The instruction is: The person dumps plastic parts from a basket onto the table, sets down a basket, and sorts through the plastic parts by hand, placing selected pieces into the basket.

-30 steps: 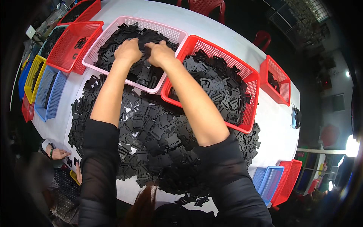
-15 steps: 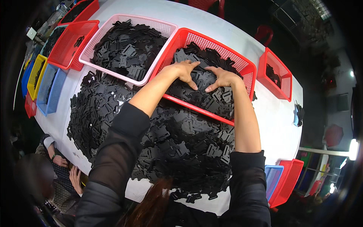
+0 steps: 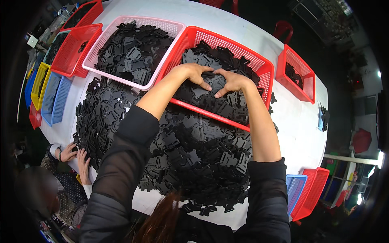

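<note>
Both hands reach into a red basket (image 3: 259, 65) partly filled with flat black plastic pieces (image 3: 231, 107). My left hand (image 3: 197, 74) rests on the pieces with its thumb spread from its curved fingers. Facing it from the right, my right hand (image 3: 234, 82) also has its thumb apart from the fingers. Some pieces lie between the two hands, and neither visibly lifts any. The fingertips are partly hidden. A large loose heap of the same pieces (image 3: 190, 150) covers the table on the near side of the basket.
A pink basket (image 3: 94, 68) full of black pieces stands left of the red one. Smaller red, blue and yellow baskets line the table's left edge; another red basket (image 3: 304, 89) stands at right. At lower left, another person's hands (image 3: 83, 162) touch the heap's edge.
My hands have drawn slightly closer together in the red basket, their fingertips now nearly meeting. The other person's hands have moved up to the edge of the heap. The view has shifted slightly.
</note>
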Demonstrator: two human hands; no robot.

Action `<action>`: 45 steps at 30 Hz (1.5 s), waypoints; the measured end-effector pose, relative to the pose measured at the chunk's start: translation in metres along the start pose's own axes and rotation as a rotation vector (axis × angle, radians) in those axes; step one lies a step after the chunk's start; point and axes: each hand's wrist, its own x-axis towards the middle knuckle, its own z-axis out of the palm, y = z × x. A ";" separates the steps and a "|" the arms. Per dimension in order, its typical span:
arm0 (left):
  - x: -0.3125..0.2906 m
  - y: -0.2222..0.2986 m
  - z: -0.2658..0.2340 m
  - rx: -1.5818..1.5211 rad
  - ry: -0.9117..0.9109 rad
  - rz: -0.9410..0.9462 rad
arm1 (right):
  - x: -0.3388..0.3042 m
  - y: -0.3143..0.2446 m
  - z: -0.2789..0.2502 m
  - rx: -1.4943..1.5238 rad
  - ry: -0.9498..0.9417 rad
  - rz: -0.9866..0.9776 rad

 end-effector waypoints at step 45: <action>-0.016 -0.035 -0.028 -0.606 0.584 0.316 | 0.019 -0.052 -0.049 0.581 0.395 -0.276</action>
